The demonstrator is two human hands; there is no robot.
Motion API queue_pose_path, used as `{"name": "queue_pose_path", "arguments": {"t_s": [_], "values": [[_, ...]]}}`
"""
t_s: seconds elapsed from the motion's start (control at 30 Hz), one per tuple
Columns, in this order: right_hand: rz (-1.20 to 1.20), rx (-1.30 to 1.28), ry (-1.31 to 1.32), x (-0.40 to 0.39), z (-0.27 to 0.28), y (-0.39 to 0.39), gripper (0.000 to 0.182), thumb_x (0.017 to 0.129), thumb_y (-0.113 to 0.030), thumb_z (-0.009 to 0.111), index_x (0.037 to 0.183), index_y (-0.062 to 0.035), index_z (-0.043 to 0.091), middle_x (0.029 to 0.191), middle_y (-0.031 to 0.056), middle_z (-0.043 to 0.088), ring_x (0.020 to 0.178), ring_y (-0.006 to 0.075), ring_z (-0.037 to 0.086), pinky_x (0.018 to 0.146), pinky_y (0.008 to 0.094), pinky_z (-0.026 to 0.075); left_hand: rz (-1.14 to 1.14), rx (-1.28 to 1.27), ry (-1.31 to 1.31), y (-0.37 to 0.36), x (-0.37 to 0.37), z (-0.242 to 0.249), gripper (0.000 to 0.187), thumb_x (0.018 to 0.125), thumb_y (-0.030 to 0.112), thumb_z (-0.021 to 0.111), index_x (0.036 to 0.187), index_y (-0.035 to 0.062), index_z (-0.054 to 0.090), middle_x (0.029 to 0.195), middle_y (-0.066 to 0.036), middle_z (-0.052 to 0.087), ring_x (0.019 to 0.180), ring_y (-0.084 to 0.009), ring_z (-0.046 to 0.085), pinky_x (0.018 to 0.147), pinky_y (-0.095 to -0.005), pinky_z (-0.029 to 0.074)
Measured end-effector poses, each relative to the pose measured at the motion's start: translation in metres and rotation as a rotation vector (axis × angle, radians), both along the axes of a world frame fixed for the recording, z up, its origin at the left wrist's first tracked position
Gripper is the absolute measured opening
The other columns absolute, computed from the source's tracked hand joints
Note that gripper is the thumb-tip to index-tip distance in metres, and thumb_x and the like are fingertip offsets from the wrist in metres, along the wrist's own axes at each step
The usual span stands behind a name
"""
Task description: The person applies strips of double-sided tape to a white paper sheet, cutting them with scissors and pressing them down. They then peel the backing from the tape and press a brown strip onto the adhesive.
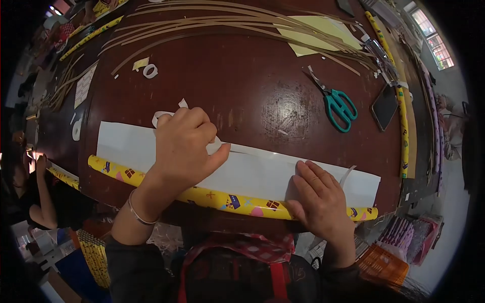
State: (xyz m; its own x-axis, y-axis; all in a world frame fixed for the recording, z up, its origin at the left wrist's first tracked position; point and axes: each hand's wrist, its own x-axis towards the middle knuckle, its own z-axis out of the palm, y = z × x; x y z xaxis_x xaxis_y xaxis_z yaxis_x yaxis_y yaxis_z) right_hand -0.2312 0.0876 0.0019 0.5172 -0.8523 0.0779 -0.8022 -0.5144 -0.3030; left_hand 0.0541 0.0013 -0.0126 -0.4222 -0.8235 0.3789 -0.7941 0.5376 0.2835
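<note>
A yellow patterned wrapping-paper roll (232, 203) lies along the table's front edge, its white underside (252, 174) unrolled flat beyond it. My left hand (184, 144) is closed over the paper's far edge, gripping a white tape roll (214, 145) that the fingers mostly hide. A thin strip of tape (257, 152) runs from there along the far edge toward the right. My right hand (318, 199) lies with fingers stretched on the white side, its thumb by the yellow roll. Near the right end, a loose strip end (347, 174) curls up.
Teal-handled scissors (339, 107) and a phone (385, 107) lie at the right. Long brown strips (202, 22) and a yellow sheet (316, 38) cover the back. A small tape ring (150, 71) is at the back left. Another person's arm (44, 194) is at the left.
</note>
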Motion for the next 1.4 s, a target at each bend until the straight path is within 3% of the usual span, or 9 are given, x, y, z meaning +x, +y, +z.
{"name": "queue_pose_path", "arguments": {"t_s": [0.3,0.5,0.57,0.63,0.77,0.93,1.07,1.27,1.4], "values": [[-0.048,-0.077,0.035,-0.007,-0.002,0.001,0.041,0.081,-0.025,0.074,0.112,0.0001,0.062,0.126,0.0199,0.061,0.118,0.0369,0.057,0.096,0.0476,0.049,-0.007,-0.019,0.082,0.002,-0.001,-0.003,0.029,0.063,0.018,0.079,0.060,0.0080,0.053,0.077,-0.005,0.055,0.072,-0.0224,0.053,0.068,-0.0384,0.035],[-0.340,-0.385,0.108,-0.038,0.003,-0.073,0.028,0.086,-0.017,0.069,0.110,-0.0046,0.062,0.116,0.0157,0.062,0.108,0.0360,0.059,0.086,0.0452,0.053,-0.021,-0.013,0.109,0.002,-0.002,-0.005,0.027,0.064,0.024,0.081,0.060,0.0104,0.058,0.075,-0.001,0.055,0.070,-0.0208,0.054,0.065,-0.0374,0.035],[-0.352,-0.364,0.145,-0.045,0.004,-0.093,0.025,0.086,-0.016,0.067,0.108,-0.0047,0.061,0.112,0.0143,0.062,0.105,0.0354,0.059,0.084,0.0459,0.053,-0.005,-0.020,0.117,0.002,-0.002,-0.005,0.027,0.064,0.024,0.080,0.060,0.0106,0.057,0.075,-0.002,0.056,0.070,-0.0209,0.054,0.066,-0.0373,0.035],[-0.405,-0.037,0.308,-0.047,0.009,-0.106,0.023,0.087,-0.017,0.066,0.107,-0.0057,0.062,0.110,0.0152,0.063,0.103,0.0356,0.060,0.084,0.0456,0.053,-0.020,-0.036,0.127,0.001,-0.001,-0.006,0.027,0.065,0.024,0.080,0.060,0.0104,0.057,0.075,-0.002,0.056,0.070,-0.0209,0.054,0.066,-0.0373,0.035],[-0.393,-0.098,0.369,-0.048,0.000,-0.111,0.022,0.087,-0.018,0.065,0.107,-0.0075,0.064,0.107,0.0157,0.064,0.099,0.0357,0.062,0.084,0.0457,0.053,-0.019,-0.046,0.155,0.002,-0.001,-0.006,0.026,0.067,0.024,0.078,0.061,0.0091,0.059,0.074,-0.002,0.056,0.070,-0.0211,0.055,0.066,-0.0373,0.035],[-0.396,-0.183,0.178,-0.059,-0.022,-0.123,0.025,0.085,-0.013,0.065,0.108,-0.0048,0.062,0.100,0.0181,0.061,0.097,0.0398,0.061,0.083,0.0485,0.050,-0.030,-0.013,0.178,0.001,0.001,-0.006,0.024,0.068,0.025,0.077,0.063,0.0075,0.062,0.073,-0.003,0.057,0.070,-0.0214,0.055,0.065,-0.0378,0.036],[-0.392,-0.212,0.283,-0.058,-0.018,-0.124,0.025,0.082,-0.014,0.065,0.106,-0.0075,0.064,0.102,0.0171,0.064,0.099,0.0364,0.064,0.083,0.0467,0.053,-0.028,0.035,0.170,0.001,0.003,-0.007,0.025,0.071,0.028,0.076,0.065,0.0072,0.064,0.074,-0.003,0.058,0.072,-0.0213,0.056,0.066,-0.0381,0.037],[-0.431,-0.151,0.316,-0.053,-0.010,-0.114,0.037,0.079,-0.015,0.067,0.114,-0.0073,0.056,0.099,0.0178,0.064,0.093,0.0381,0.065,0.080,0.0476,0.053,-0.027,0.052,0.090,0.003,0.003,-0.004,0.025,0.075,0.031,0.074,0.071,0.0064,0.069,0.076,-0.004,0.059,0.077,-0.0211,0.057,0.071,-0.0377,0.038],[-0.381,-0.206,0.125,-0.042,-0.005,-0.090,0.051,0.077,-0.013,0.071,0.124,-0.0081,0.052,0.102,0.0193,0.066,0.092,0.0400,0.063,0.078,0.0472,0.051,-0.007,0.061,0.088,0.004,0.003,-0.003,0.026,0.076,0.031,0.073,0.072,0.0060,0.070,0.077,-0.005,0.060,0.078,-0.0216,0.058,0.072,-0.0377,0.039]]}}
